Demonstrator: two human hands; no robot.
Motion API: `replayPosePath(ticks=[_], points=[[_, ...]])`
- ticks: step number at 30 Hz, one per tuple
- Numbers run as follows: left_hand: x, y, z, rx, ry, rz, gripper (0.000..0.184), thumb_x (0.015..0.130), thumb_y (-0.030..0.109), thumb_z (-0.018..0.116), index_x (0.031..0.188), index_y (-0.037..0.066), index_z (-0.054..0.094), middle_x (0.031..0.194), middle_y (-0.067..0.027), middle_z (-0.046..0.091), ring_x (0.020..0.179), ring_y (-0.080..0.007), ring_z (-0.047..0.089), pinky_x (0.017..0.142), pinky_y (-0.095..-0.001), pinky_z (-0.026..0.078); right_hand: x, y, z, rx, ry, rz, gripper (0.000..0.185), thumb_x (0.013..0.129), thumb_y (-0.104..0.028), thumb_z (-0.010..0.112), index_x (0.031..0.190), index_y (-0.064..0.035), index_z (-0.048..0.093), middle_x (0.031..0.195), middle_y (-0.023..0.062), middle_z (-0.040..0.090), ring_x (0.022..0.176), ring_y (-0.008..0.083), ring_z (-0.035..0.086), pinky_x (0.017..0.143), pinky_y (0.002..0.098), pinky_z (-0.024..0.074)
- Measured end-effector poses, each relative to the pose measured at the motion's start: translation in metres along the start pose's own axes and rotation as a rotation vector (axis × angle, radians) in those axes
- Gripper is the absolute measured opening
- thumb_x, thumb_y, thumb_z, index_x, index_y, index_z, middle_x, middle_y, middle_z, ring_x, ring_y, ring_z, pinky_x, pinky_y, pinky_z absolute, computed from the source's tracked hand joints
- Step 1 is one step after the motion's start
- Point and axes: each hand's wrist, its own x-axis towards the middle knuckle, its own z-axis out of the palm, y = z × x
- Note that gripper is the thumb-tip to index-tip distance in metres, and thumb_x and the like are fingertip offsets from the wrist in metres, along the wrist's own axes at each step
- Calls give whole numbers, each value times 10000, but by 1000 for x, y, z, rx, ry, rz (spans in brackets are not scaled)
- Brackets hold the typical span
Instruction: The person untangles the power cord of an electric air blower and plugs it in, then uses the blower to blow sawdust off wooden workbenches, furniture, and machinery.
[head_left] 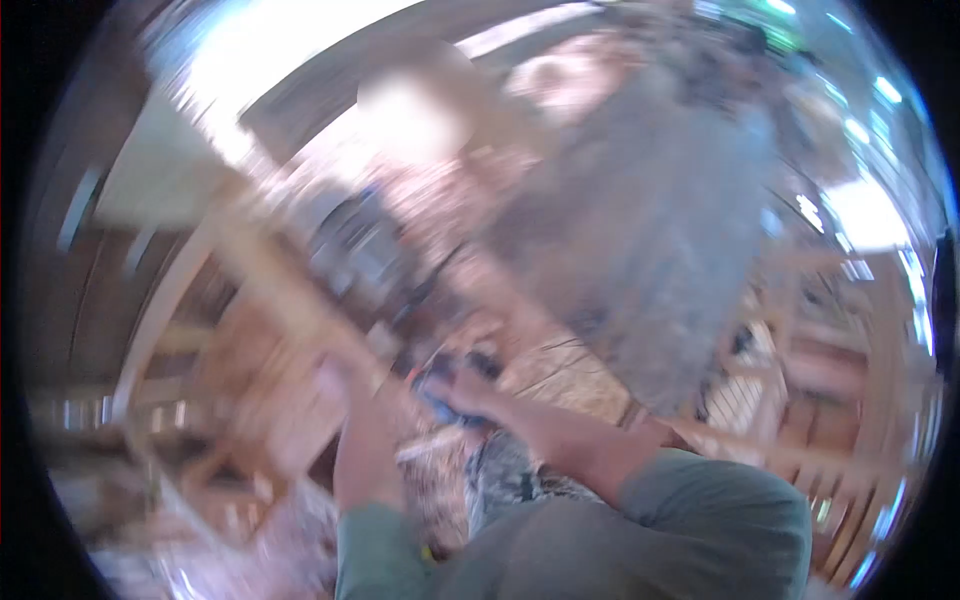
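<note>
Motion blur smears the whole head view. My left hand [337, 378] is at the near end of a long pale wooden board [275, 270], which runs up and to the left. Its fingers are too smeared to show whether they grip the board. My right hand [468, 393] is closed round a dark and blue tool [438, 385] with a bit of orange on it. The blur hides what kind of tool it is. Both hands are close together in front of my body, the right one just beside the board's end.
A large grey tabletop or sheet [650, 230] lies ahead to the right. Beyond the board stands a blurred grey machine [365, 250]. Wooden frames [160, 350] are at the left, and slatted wooden pieces [745, 405] at the right. Reddish-brown ground shows between them.
</note>
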Motion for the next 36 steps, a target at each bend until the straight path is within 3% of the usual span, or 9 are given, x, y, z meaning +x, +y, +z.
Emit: replayPosePath(ticks=[1, 6, 11, 18, 20, 23, 26, 34, 36], points=[[3, -5, 0, -1, 17, 12, 674, 977, 560, 352, 1136, -29, 638, 988, -223, 698, 946, -367, 678, 817, -485, 540, 24, 78, 27, -90, 47, 12, 594, 906, -564, 553, 1124, -22, 661, 1045, 258, 675, 1006, 406, 649, 871, 468, 491], [-27, 32, -27, -62, 39, -75, 670, 991, 552, 308, 1174, -16, 611, 1056, -204, 695, 913, -388, 683, 787, -517, 557, -10, 86, -18, -186, -86, 151, 819, 873, -682, 483, 1139, 76, 639, 1145, 275, 645, 1053, 413, 630, 919, 444, 485], [2, 2, 10, -34, 29, 2, 684, 950, 573, 364, 1097, -35, 638, 1053, -236, 683, 909, -364, 693, 720, -464, 578, -37, 105, -53, -184, -68, 461, 730, 809, -684, 582, 1156, -46, 660, 1025, 182, 695, 964, 342, 676, 836, 419, 518], [-19, 25, -10, -70, 75, -153, 828, 934, 650, 257, 1118, -59, 644, 1089, -297, 653, 1021, -436, 641, 896, -549, 492, -51, 202, -48, -192, 533, 393, 726, 853, -661, 552, 1176, -17, 639, 1154, 244, 649, 1089, 398, 617, 918, 471, 475], [-17, 23, -10, -50, 76, -151, 826, 935, 650, 258, 1128, -57, 639, 1095, -299, 650, 1027, -435, 640, 891, -548, 495, -57, 207, -57, -273, 449, 412, 658, 877, -615, 562, 1186, -40, 643, 1122, 233, 662, 1076, 391, 623, 914, 464, 474], [-21, 27, -10, -64, 87, -134, 821, 938, 646, 258, 1136, -57, 635, 1101, -302, 647, 1032, -430, 640, 884, -544, 502, -72, 172, -70, -149, 238, 364, 748, 891, -660, 489, 1218, 1, 615, 1083, 266, 668, 1076, 404, 629, 938, 454, 468], [-34, 37, -20, -74, 85, -144, 802, 940, 636, 268, 1130, -48, 639, 1096, -297, 651, 1029, -419, 645, 883, -541, 505, -80, 141, -63, -257, 201, 204, 558, 909, -541, 563, 1130, -38, 664, 995, 231, 688, 989, 354, 671, 855, 437, 501], [-18, 16, -9, -57, 39, -11, 621, 976, 483, 356, 1110, -46, 652, 1079, -277, 663, 1003, -411, 648, 908, -523, 493, -90, 79, -63, 58, 350, 203, 665, 912, -602, 509, 1076, 22, 670, 1023, 247, 687, 982, 400, 664, 856, 455, 499], [-30, 24, -19, -115, 34, -7, 606, 985, 461, 362, 1122, -57, 644, 1088, -279, 659, 1010, -416, 641, 919, -522, 486, -92, 80, -52, 54, 396, 156, 596, 930, -548, 546, 1055, 24, 659, 894, 205, 692, 877, 300, 683, 763, 396, 515]])
